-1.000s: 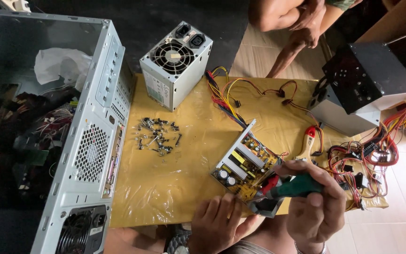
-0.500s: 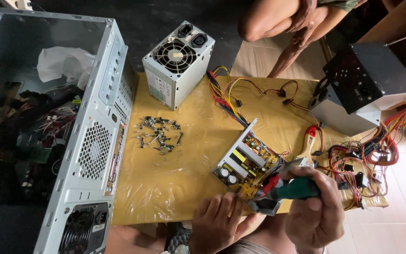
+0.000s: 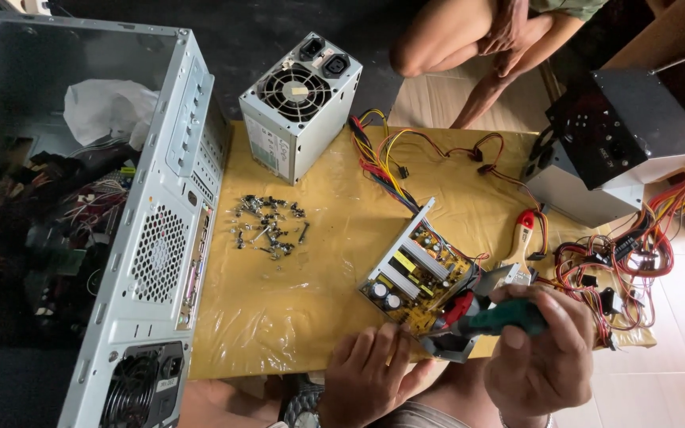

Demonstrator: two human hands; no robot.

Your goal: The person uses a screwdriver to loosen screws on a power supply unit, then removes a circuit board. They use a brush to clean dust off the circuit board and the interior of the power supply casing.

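- Your right hand (image 3: 537, 349) is wrapped tight around a green-and-red screwdriver (image 3: 489, 315); its tip points left into the near corner of the open supply (image 3: 422, 277), the unit with its yellow board exposed.
- Your left hand (image 3: 370, 376) lies flat, fingers spread, holding nothing, its fingertips at the near edge of the supply. It seems to steady the unit.
- The supply sits on the yellow sheet (image 3: 311, 309), tilted on its metal tray. The tip's exact seat on a screw is hidden by the handle; you cannot tell whether it is engaged.
- Risk: if the tip is off-centre, it may slip and gouge the board or strike the capacitors just left of it.
- Risk: your left fingertips sit near the tip's line; a slip toward you could catch them.
- Risk: the tilted supply may rock under pressure if your left hand lifts.
- Left of the supply: a loose pile of screws (image 3: 267, 226); a freed screw could roll and mix in.
- Right of the supply: a red-handled tool (image 3: 523, 230) and tangled wires (image 3: 620, 261), which could snag your right wrist.
- Beyond it: a closed grey supply (image 3: 299, 103); far left, an open case (image 3: 160, 230).
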